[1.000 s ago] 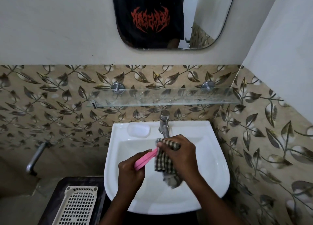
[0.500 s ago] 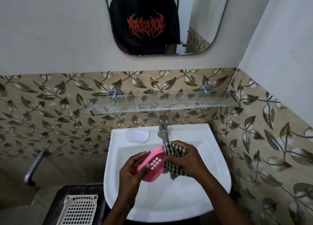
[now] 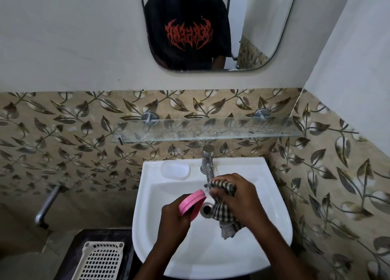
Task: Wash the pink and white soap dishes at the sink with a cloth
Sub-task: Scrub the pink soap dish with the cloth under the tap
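Over the white sink [image 3: 272, 197], my left hand [image 3: 174, 218] grips the pink soap dish [image 3: 192, 201], turned so its rim edge faces me. My right hand [image 3: 236, 197] holds a bunched checked cloth [image 3: 224, 213] just right of the dish, under the spout of the chrome tap [image 3: 207, 163]. The cloth's loose end hangs down into the basin. The white soap dish [image 3: 175, 169] rests on the sink's back ledge, left of the tap. The drain [image 3: 207, 208] shows between dish and cloth.
A glass shelf [image 3: 206, 130] juts out above the tap, with a mirror [image 3: 217, 26] higher up. A tiled wall closes in on the right. A white slotted basket [image 3: 101, 260] sits on a dark surface at lower left, near a metal pipe [image 3: 47, 206].
The pink dish has turned from showing its slotted face to showing its edge. My right hand with the cloth has drawn slightly away from the dish. The camera has tilted up a little.
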